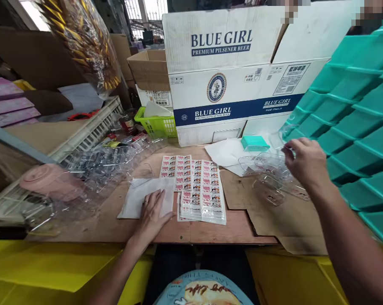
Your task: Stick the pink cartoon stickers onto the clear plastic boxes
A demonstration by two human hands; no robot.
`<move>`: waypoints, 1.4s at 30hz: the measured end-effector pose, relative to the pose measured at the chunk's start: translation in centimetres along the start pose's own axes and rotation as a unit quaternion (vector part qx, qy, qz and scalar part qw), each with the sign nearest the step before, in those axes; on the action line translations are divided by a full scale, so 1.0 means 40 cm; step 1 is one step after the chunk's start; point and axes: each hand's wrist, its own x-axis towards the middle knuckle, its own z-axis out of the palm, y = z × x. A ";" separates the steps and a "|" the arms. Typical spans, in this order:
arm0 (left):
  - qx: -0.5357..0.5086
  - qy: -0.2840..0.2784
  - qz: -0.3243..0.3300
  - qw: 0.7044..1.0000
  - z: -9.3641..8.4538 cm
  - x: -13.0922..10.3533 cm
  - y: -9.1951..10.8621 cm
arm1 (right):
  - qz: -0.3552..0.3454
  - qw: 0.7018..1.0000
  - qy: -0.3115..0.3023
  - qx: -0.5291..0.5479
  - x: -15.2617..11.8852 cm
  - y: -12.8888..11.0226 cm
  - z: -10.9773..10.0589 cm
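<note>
My left hand point(153, 209) lies flat on a white paper sheet or stack point(130, 199), fingers stretched out. Right beside it are sheets of stickers point(200, 190) with pink and black-and-orange cartoon animals, partly overlapping. Over at the right, my right hand point(305, 163) is raised with its fingers curled together above a pile of clear plastic shells point(269, 190), some with small printed pictures. Clear plastic shows close to those fingertips, but whether they grip a piece is hard to make out.
More clear plastic shells point(102, 163) are heaped at the left beside a pink bowl-like object point(51, 182). A white carton point(223, 80) stands behind the table, near a lime-green basket point(159, 125). Stacked teal trays point(353, 118) rise at the right. Flattened cardboard point(251, 203) covers the table's right side.
</note>
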 end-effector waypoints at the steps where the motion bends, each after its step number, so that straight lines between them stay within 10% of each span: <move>1: -0.001 -0.002 0.003 1.000 0.005 -0.004 -0.007 | 0.010 0.999 -0.024 -0.033 0.007 0.037 0.012; 6: -0.146 0.036 -0.047 0.988 0.015 0.001 0.019 | 0.006 1.000 0.003 -0.021 -0.012 0.027 0.025; 9: -0.400 0.068 -0.191 0.894 -0.006 0.029 0.099 | -0.034 0.981 0.018 0.189 -0.059 -0.122 -0.020; 13: -0.625 0.004 -0.279 0.729 -0.049 0.099 0.231 | -0.113 0.823 -0.153 0.535 -0.140 -0.363 -0.073; 17: -0.602 -0.075 -0.222 0.764 -0.051 0.169 0.285 | -0.087 0.703 -0.234 0.666 -0.162 -0.456 -0.050; 19: -0.528 -0.056 -0.195 0.825 -0.038 0.206 0.267 | -0.072 0.733 -0.214 0.642 -0.131 -0.421 -0.029; 24: -0.356 0.082 -0.121 0.923 -0.013 0.345 0.199 | -0.163 0.936 -0.149 0.273 -0.006 -0.294 0.023; 29: -0.265 0.126 0.050 0.955 0.054 0.507 0.239 | -0.235 0.943 -0.192 0.134 0.039 -0.300 0.099; 36: -0.040 -0.180 0.229 0.956 0.320 0.640 0.317 | -0.224 0.955 -0.186 0.055 -0.002 -0.220 0.109; 42: -0.002 -0.254 0.243 0.936 0.411 0.663 0.332 | -0.173 0.947 -0.237 0.132 0.047 -0.149 0.026</move>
